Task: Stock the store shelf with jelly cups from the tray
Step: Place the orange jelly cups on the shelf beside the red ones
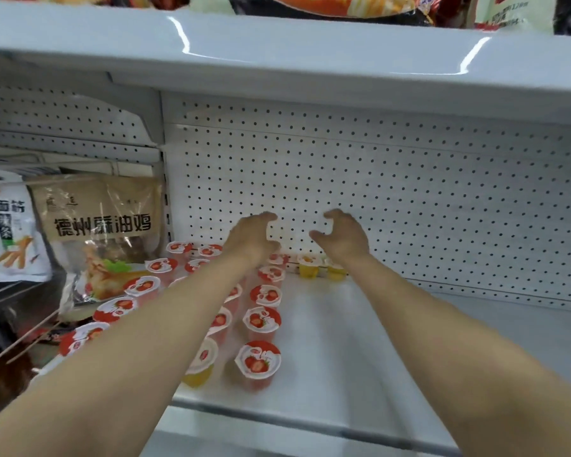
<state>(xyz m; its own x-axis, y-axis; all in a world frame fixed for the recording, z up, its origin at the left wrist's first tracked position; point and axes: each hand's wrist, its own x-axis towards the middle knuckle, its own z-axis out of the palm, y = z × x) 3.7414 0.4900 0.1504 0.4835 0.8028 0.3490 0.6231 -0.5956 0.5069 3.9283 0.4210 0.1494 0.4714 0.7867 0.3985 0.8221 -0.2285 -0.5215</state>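
- Head view: two hands reach deep into the shelf (343, 341). The left hand (253, 237) and the right hand (342, 237) both hang above the back row with loosely curled fingers, holding nothing.
- Strawberry jelly cups (258, 361) stand in rows on the left part of the shelf; I count about seventeen, some hidden by the left arm.
- Two yellow jelly cups (309, 266) stand side by side at the back, under the right hand.
- White pegboard wall (409, 199) behind.
- Two snack bags (103, 225) on the neighbouring shelf at left.
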